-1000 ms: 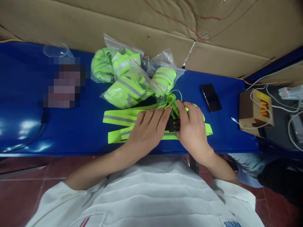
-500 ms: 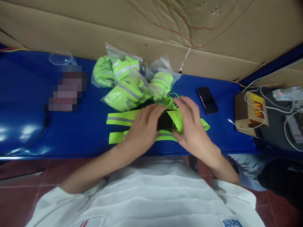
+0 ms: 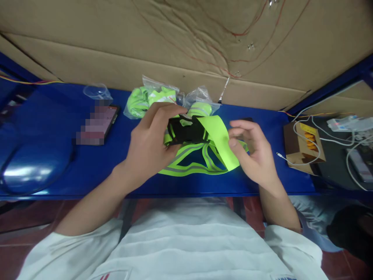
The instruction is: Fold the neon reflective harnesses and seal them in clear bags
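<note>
A neon yellow-green reflective strap harness with grey stripes (image 3: 192, 168) is lifted off the blue table, its lower straps hanging in loops. Its black panel (image 3: 189, 131) sits at the middle of the work. My left hand (image 3: 145, 138) grips the panel's left end, fingers over the top and thumb below. From the panel's right side a wide plain neon band (image 3: 223, 142) slants down. Beside that band, my right hand (image 3: 255, 153) has its fingers curved and thumb apart, with nothing visibly held; contact with the band's edge is hard to tell.
Clear bags of neon straps (image 3: 138, 103) lie behind the harness against the cardboard wall (image 3: 116, 62). A phone-like device (image 3: 112, 116), partly blurred out, lies left. At right are a cardboard box (image 3: 294, 144) and white cables (image 3: 294, 165). A dark phone behind my right hand is mostly hidden.
The harness has been raised from the table and its black panel now shows fully. My left hand moved left with the panel; my right hand moved right, off the neon band.
</note>
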### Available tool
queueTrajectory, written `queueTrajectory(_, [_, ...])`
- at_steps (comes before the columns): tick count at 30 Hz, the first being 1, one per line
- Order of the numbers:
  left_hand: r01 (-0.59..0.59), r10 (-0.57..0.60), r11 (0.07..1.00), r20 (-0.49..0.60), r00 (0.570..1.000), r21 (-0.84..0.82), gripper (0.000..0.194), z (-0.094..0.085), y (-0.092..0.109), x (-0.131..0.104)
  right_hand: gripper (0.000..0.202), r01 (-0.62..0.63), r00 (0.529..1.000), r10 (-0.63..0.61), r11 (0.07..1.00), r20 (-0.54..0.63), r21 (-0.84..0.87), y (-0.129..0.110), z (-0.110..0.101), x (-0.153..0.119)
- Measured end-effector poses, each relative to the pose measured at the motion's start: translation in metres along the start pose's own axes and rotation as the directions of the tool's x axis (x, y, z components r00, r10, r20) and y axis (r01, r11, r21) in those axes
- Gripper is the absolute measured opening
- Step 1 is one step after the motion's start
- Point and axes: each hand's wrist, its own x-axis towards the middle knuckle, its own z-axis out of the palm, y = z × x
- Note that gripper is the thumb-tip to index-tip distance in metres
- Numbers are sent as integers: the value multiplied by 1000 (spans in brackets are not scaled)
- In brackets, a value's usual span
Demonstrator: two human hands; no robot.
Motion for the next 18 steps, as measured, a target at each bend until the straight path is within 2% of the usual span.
queueTrajectory(2, [-23,24,1000,20,1000,-13,53,1,-4,3,68,11,999,-9,998,36,-58,-3,6,0])
queueTrajectory(3, [-48,49,998,30,998,-28,52,1,-8,4,70,27,998,-21,993,54,-118,-4,8,0])
queueTrajectory(6, [-118,122,992,74,990,-54,48,2,-22,5,43,79,990,-51,973,131,-217,3,2,2])
queueTrajectory(8, [-104,109,993,101,989,-51,45,-1,-32,4,30,52,963,-23,993,268,-102,12,-11,7])
queueTrajectory(10, [-82,88,994,90,992,-70,41,-6,-37,5,24,-55,901,20,996,433,69,22,-29,14])
queueTrajectory(12, [-87,95,992,85,992,-97,40,-11,-37,10,28,-124,843,24,981,538,152,30,-43,24])
queueTrajectory(13, [-106,115,989,93,989,-103,40,-14,-35,15,28,-114,845,20,983,534,144,32,-48,30])
queueTrajectory(15, [-173,180,982,89,980,-81,41,-19,-31,29,29,-35,908,16,999,420,38,34,-53,43])
queueTrajectory(17, [-248,249,968,17,968,-26,41,-23,-26,49,39,22,967,2,996,257,-90,29,-53,55])
queueTrajectory(18, [-263,262,965,-32,964,-11,41,-25,-24,59,42,43,980,-16,991,199,-130,24,-52,61])
